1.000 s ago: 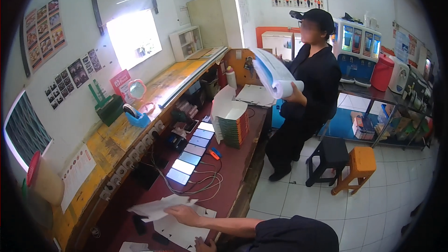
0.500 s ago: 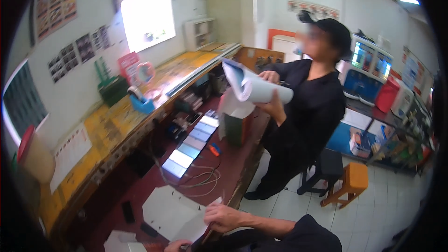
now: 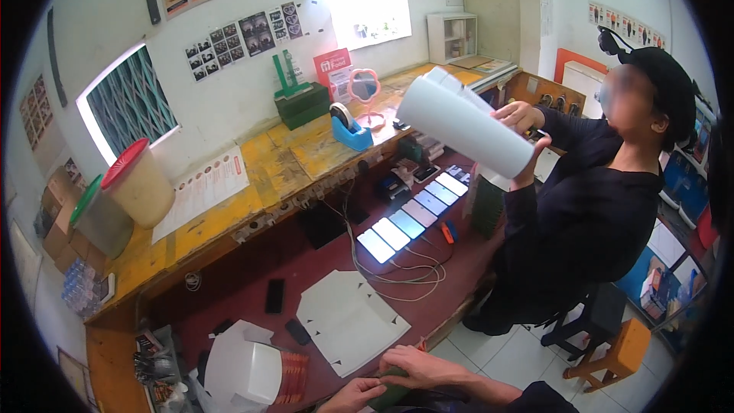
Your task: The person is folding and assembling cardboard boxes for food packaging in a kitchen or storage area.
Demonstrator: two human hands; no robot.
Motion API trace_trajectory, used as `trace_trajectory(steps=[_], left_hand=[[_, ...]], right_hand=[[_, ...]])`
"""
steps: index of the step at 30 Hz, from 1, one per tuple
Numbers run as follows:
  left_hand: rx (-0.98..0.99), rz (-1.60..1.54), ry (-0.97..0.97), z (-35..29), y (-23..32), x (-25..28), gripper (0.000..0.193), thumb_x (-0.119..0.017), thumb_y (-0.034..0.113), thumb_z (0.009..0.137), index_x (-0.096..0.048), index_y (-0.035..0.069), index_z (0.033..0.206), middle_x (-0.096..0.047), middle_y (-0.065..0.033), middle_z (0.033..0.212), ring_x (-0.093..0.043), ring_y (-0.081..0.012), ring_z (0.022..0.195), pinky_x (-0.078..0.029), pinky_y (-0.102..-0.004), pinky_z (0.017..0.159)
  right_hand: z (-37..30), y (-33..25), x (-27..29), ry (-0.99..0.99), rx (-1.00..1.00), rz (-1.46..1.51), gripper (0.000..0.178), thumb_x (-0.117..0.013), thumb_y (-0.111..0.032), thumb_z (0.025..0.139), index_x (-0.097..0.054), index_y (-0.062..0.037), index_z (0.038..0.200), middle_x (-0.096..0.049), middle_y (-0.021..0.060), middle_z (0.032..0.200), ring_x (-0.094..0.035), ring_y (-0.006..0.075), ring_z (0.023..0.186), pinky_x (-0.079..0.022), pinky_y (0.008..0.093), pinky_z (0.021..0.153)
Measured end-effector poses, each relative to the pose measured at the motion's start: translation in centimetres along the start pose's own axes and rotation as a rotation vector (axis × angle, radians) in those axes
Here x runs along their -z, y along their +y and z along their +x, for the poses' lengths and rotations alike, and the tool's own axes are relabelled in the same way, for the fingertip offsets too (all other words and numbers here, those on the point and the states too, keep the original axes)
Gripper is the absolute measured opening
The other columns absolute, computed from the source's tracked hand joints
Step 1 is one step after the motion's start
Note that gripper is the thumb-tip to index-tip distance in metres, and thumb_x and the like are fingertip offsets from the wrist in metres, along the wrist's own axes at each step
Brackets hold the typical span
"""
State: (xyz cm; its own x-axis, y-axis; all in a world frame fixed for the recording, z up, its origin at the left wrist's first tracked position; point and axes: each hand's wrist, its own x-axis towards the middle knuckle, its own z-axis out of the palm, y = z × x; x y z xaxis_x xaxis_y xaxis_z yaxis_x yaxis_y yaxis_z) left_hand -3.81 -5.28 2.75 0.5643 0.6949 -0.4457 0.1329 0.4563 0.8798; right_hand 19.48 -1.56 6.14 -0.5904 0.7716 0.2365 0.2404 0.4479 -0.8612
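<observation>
At the lower edge, my left hand (image 3: 354, 397) and my right hand (image 3: 428, 371) are close together, both with bent fingers. A dark green thing (image 3: 391, 395) lies between and below them; its kind is hidden by my fingers. A small orange tip shows at my right hand. Just beyond my hands, a white paper sheet (image 3: 353, 323) with small black marks lies flat on the dark red table (image 3: 252, 291). To the left are a white packet or stack (image 3: 243, 373) and a fan of red-orange printed cards (image 3: 293, 377).
At right a person (image 3: 596, 199) in black holds a large white paper roll (image 3: 466, 122). Lit phones (image 3: 413, 218) with cables lie in a row on the table. A yellow worn shelf (image 3: 283, 164) carries a blue tape dispenser (image 3: 352, 128) and lidded tubs (image 3: 138, 187). Stools (image 3: 612, 352) stand at right.
My view has swung left. My right hand has let go of the white sheet's lifted corner, and the sheet now lies flat. My hands have come together at the lower edge.
</observation>
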Motion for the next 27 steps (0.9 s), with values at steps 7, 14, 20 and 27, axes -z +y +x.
trace_trajectory(steps=[7,14,20,27], left_hand=[[-0.167,-0.021,0.256,-1.3,0.7,0.6,0.029,-0.071,0.021,0.094,-0.069,-0.002,0.111,-0.07,-0.0062,0.099,-0.063,-0.0146,0.087,-0.052,-0.0332,0.076],[-0.293,0.17,0.154,-1.9,0.9,1.7,0.023,-0.069,0.013,0.095,-0.068,-0.003,0.111,-0.07,-0.0072,0.098,-0.064,-0.014,0.085,-0.052,-0.03,0.076],[-0.557,0.146,0.361,-4.3,6.3,-1.8,0.018,-0.062,0.007,0.097,-0.064,-0.002,0.113,-0.064,-0.0098,0.114,-0.064,-0.0159,0.093,-0.051,-0.0282,0.077],[-0.525,0.187,-0.327,-6.1,7.6,-2.6,0.039,-0.054,0.024,0.103,-0.056,-0.002,0.132,-0.055,-0.0188,0.137,-0.056,-0.0284,0.123,-0.044,-0.0394,0.103]], right_hand=[[0.7,-0.7,-0.3,0.023,-0.089,0.026,0.016,-0.073,-0.02,0.088,-0.066,-0.0068,0.094,-0.063,0.0094,0.091,-0.063,0.0268,0.09,-0.051,0.036,0.077],[1.3,0.2,-1.3,-0.242,-0.022,-0.034,0.022,-0.069,-0.027,0.092,-0.064,-0.0083,0.102,-0.066,0.0096,0.093,-0.065,0.0324,0.093,-0.051,0.0392,0.08],[1.9,0.7,-0.6,-0.088,-0.285,0.098,0.032,-0.069,-0.024,0.093,-0.06,-0.0111,0.12,-0.073,0.008,0.093,-0.071,0.027,0.085,-0.056,0.0377,0.076],[6.7,-1.9,-0.5,-0.037,-0.436,1.107,0.042,-0.067,-0.006,0.093,-0.054,-0.0028,0.133,-0.069,0.0109,0.113,-0.07,0.0236,0.099,-0.059,0.0395,0.089]])
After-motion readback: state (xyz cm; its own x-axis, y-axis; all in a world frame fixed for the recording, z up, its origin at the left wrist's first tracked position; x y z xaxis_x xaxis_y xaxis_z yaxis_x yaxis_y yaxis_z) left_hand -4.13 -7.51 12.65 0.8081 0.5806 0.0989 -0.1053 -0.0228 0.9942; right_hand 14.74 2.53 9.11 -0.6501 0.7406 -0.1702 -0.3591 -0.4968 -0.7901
